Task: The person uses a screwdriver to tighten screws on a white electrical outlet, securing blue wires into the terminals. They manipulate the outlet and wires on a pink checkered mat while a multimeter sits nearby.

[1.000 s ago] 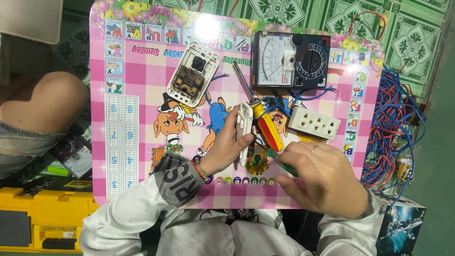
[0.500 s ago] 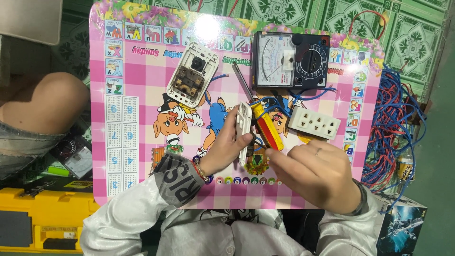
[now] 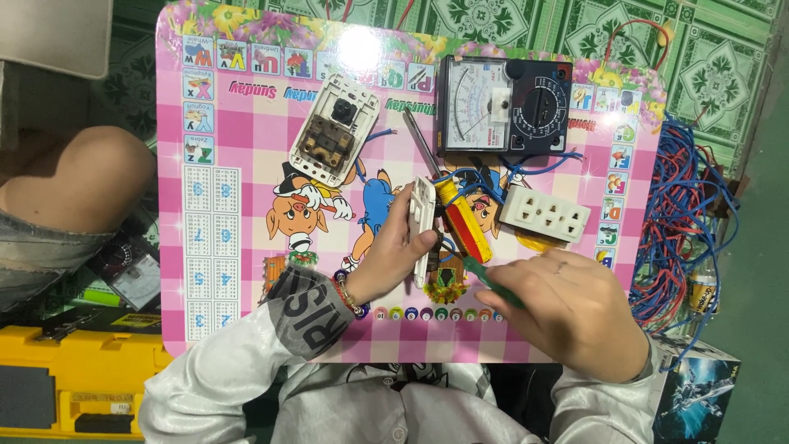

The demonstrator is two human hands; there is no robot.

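- The left hand (image 3: 394,255) pinches a white switch plate (image 3: 422,226) on edge, upright on the pink picture-printed surface (image 3: 246,247).
- The right hand (image 3: 575,308) is closed around a green-handled tool (image 3: 491,282), its tip aimed at the plate's lower end.
- A red-and-yellow screwdriver (image 3: 456,210) lies just beside the plate, unused.
- Judgement: the step looks like working a fastening or terminal on the plate; the next move calls for a steady plate and fine tip placement.
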